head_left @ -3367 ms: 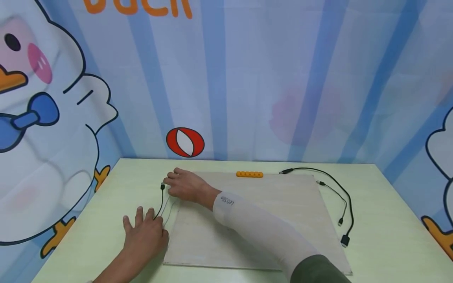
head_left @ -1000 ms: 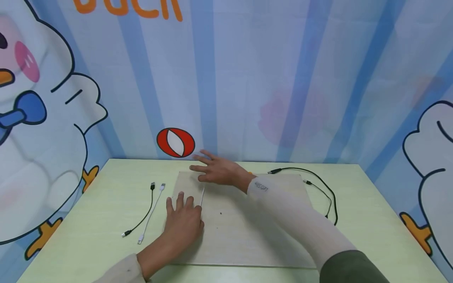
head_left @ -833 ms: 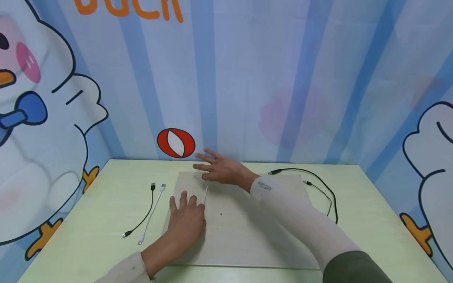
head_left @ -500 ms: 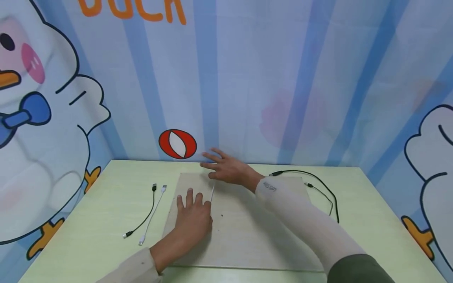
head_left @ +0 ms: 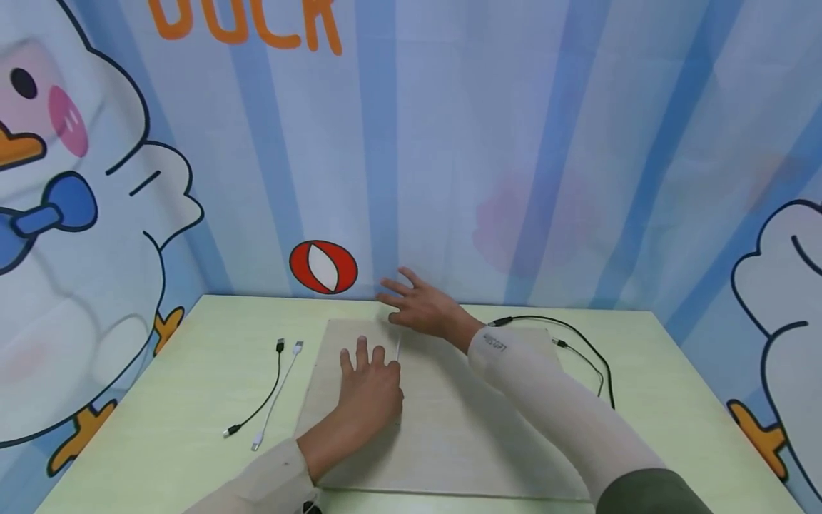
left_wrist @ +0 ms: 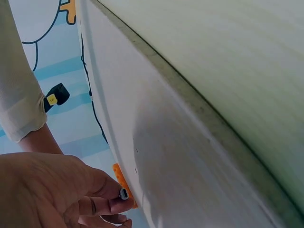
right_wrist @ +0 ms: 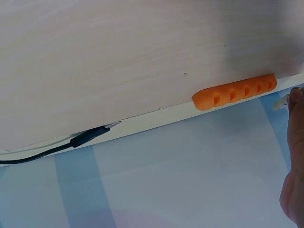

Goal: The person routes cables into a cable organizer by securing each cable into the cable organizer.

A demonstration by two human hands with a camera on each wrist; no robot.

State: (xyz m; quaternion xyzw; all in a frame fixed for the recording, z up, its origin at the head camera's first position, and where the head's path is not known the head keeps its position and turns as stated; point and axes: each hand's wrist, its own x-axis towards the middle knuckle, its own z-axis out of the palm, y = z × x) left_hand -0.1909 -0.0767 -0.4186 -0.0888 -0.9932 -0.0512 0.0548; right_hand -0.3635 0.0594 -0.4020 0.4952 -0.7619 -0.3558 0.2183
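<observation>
A thin white cable (head_left: 398,348) stretches between the two hands over the grey-white board (head_left: 488,435). At its near end the left hand (head_left: 372,392) pinches it, other fingers spread; the left wrist view shows a small metal plug (left_wrist: 124,194) between thumb and finger. Farther back, the right hand (head_left: 427,308) pinches the far end, its other fingers spread. A pale plug (right_wrist: 281,102) shows at its fingertips in the right wrist view. Whether the cable touches the board cannot be told.
Left of the board lie a black cable (head_left: 277,371) and another white cable (head_left: 276,400). At the right are a thick black cable (head_left: 581,335) and a thinner one (head_left: 587,360). An orange ridged holder (right_wrist: 235,92) sits at the board's far edge, hidden by the right arm in the head view.
Both hands have moved right from the board's left side, carrying a white cable over the board. The black cable and another white one now lie uncovered at the left.
</observation>
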